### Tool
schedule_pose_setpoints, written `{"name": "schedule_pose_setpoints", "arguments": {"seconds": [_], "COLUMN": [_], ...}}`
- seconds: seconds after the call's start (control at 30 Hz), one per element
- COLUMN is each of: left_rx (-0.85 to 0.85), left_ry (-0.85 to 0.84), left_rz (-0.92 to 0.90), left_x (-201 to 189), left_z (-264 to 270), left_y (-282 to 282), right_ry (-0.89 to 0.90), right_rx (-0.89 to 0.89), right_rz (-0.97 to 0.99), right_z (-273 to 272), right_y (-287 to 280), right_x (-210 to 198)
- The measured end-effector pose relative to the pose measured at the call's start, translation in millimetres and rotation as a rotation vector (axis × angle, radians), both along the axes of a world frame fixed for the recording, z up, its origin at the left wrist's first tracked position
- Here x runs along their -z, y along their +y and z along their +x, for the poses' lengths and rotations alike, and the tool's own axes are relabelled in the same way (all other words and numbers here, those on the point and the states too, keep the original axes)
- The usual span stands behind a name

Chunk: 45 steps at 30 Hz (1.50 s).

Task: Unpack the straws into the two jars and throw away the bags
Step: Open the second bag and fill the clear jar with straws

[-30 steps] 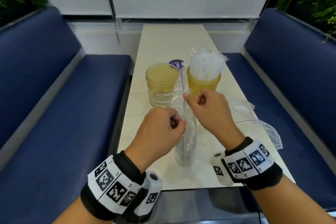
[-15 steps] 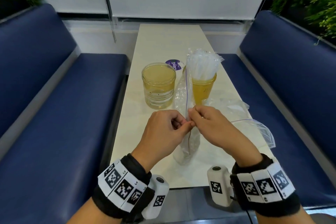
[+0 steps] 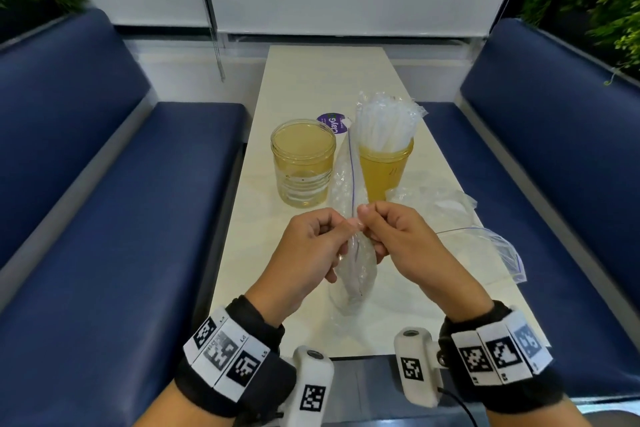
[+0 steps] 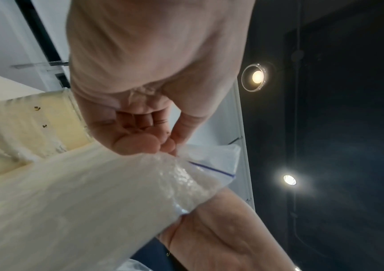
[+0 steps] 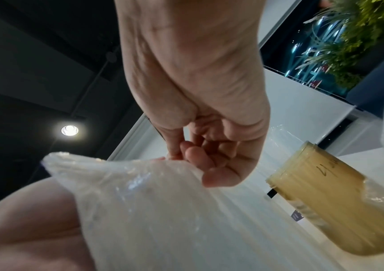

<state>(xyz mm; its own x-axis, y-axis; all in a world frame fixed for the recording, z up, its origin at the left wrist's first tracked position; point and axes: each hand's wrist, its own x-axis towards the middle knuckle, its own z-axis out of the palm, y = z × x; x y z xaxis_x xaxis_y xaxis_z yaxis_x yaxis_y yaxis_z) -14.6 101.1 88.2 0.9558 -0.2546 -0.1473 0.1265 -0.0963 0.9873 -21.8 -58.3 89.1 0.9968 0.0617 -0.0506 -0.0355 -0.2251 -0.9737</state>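
Note:
A clear zip bag of straws (image 3: 349, 184) (image 4: 89, 198) (image 5: 154, 210) with a blue seal line stands on end over the table, between two yellowish jars. My left hand (image 3: 311, 246) (image 4: 154, 135) and right hand (image 3: 391, 236) (image 5: 200, 159) pinch its seal from opposite sides, fingertips almost meeting. The left jar (image 3: 303, 163) (image 4: 35, 119) is empty. The right jar (image 3: 385, 170) (image 5: 334, 203) holds a bundle of wrapped straws (image 3: 386, 125).
An emptied zip bag (image 3: 485, 239) lies crumpled on the cream table (image 3: 311, 80) to the right of my hands. A purple round sticker (image 3: 330, 123) sits behind the jars. Blue benches (image 3: 104, 218) flank the narrow table on both sides.
My hands have come together on the bag's seal from being apart, and the bag has dropped slightly toward me. The jars have not moved.

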Motion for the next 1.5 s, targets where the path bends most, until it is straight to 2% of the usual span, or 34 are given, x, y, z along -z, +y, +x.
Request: {"name": "schedule_pose_setpoints", "arguments": {"seconds": [0.13, 0.3, 0.4, 0.6, 0.73, 0.9, 0.93, 1.0, 1.07, 1.13, 1.33, 1.5], "left_rx": [-0.017, 0.081, 0.081, 0.048, 0.048, -0.118, -0.151, -0.173, -0.148, -0.115, -0.029, -0.15], "left_ry": [-0.084, -0.066, -0.028, 0.069, 0.082, 0.129, 0.104, -0.03, -0.192, -0.276, -0.396, -0.533], "left_rz": [0.149, 0.155, 0.105, 0.011, 0.021, -0.035, -0.007, 0.174, 0.39, 0.528, 0.677, 0.837], "left_x": [-5, -9, -8, -9, -11, -12, -11, -9, -10, -12, -12, -18], "left_z": [3, 3, 3, 1, 0, -7, -8, -12, -13, -10, 6, 4], "left_y": [2, 3, 5, 4, 5, -3, -5, -6, -7, -7, -5, -3], "right_ry": [0.01, -0.037, -0.082, -0.089, -0.047, 0.007, 0.019, 0.017, 0.001, -0.005, -0.025, -0.145], "right_rx": [0.039, 0.004, -0.041, 0.019, -0.055, -0.056, -0.062, -0.06, -0.026, 0.012, 0.062, 0.29], "right_rz": [-0.127, -0.316, -0.304, -0.128, -0.14, -0.115, -0.109, -0.115, -0.132, -0.151, -0.201, -0.555], "right_z": [4, 4, 4, 2, 0, 0, -1, -3, -4, -5, -9, -18], "right_y": [2, 1, -1, 2, -3, -3, -3, -1, 3, 8, 17, 19], "right_x": [-1, -3, -1, 6, 4, -1, -2, -4, -5, -5, -8, -13]}}
